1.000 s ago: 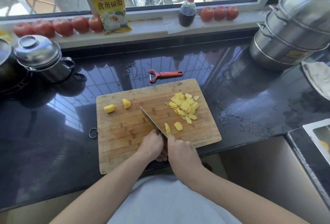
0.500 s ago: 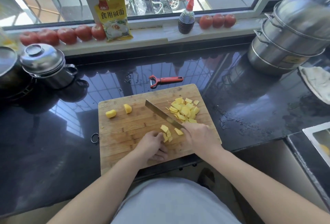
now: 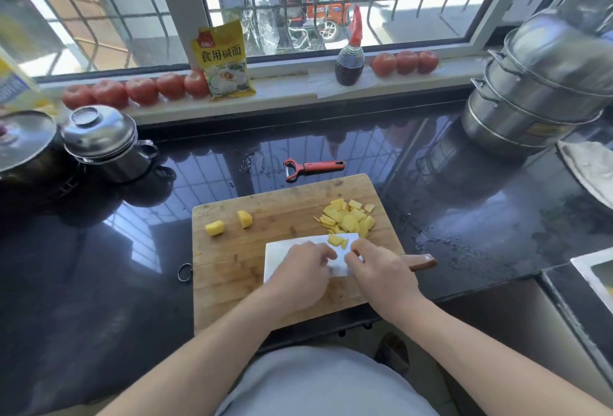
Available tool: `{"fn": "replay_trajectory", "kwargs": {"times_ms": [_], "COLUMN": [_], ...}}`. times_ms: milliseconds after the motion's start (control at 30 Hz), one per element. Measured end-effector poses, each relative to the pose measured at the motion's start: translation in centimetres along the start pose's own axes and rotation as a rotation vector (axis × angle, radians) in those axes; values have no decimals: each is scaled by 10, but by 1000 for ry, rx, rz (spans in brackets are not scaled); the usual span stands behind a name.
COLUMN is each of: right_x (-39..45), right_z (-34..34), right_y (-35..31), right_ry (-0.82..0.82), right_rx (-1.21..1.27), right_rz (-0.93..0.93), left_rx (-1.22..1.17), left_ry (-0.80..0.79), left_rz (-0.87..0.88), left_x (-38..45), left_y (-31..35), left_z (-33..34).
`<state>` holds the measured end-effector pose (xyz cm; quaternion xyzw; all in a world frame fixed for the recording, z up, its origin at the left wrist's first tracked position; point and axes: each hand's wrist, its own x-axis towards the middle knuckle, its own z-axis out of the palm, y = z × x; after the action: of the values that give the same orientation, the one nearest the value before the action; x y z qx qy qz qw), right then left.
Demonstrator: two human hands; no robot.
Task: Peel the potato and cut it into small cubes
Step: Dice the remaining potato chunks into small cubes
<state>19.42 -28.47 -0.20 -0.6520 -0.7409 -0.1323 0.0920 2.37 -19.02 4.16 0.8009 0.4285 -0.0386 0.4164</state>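
1. The black shiny counter (image 3: 464,203) runs under a window, out past both hands.
2. One big stack of steel pots (image 3: 544,90) sits far off beyond the right hand. Two smaller lidded pots, a dark pot (image 3: 23,147) and a silver pot (image 3: 106,143), sit far off beyond the left hand.
3. One wooden cutting board (image 3: 232,269) lies under both hands.
4. One wide knife (image 3: 298,246) lies flat on the board, right under the hands. Its brown handle pokes out past the right hand.
5. The left hand (image 3: 298,273) rests on the flat blade with bent fingers. The right hand (image 3: 381,269) is close beside it, over the handle end. I cannot tell if it grips the handle. A few yellow bits sit on the blade at the fingertips.
6. One pile of cut potato pieces (image 3: 348,218) sits just past the right hand. There are too many to count. That part looks done.
7. Two bigger potato chunks (image 3: 229,223) sit beyond the left hand. They look like they need cutting next.
8. I count eight tomatoes (image 3: 142,90) on the sill, five on the left-hand side and three on the right-hand side, plus one yellow bag (image 3: 222,61) and one dark bottle (image 3: 350,61).
9. One red peeler (image 3: 313,167) lies past the board. No peel shows on the potato, so I think peeling is done.
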Motion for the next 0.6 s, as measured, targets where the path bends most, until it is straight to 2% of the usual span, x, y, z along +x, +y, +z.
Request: {"fn": "replay_trajectory", "kwargs": {"times_ms": [67, 167, 267, 367, 467, 533, 600], "right_x": [5, 6, -2, -3, -4, -11, -20], "right_z": [-5, -4, 1, -6, -16, -20, -26], "right_y": [-3, -7, -8, -11, -15, -12, -9], "right_ry": [58, 90, 35, -52, -164, -255, -301], "right_rx": [10, 50, 12, 2, 96, 219, 335], "right_rz": [-35, -49, -43, -36, 3, 104, 208], "left_rx": [190, 275, 373, 415, 236, -3, -125], "left_ry": [-39, -37, -28, -56, 58, 145, 210], "left_rz": [119, 207, 235, 189, 140, 84, -3], "left_x": [15, 32, 48, 60, 58, 50, 35], "left_y": [6, 4, -6, -10, -5, -12, -33], "left_z": [10, 11, 12, 12, -3, -24, -46]}}
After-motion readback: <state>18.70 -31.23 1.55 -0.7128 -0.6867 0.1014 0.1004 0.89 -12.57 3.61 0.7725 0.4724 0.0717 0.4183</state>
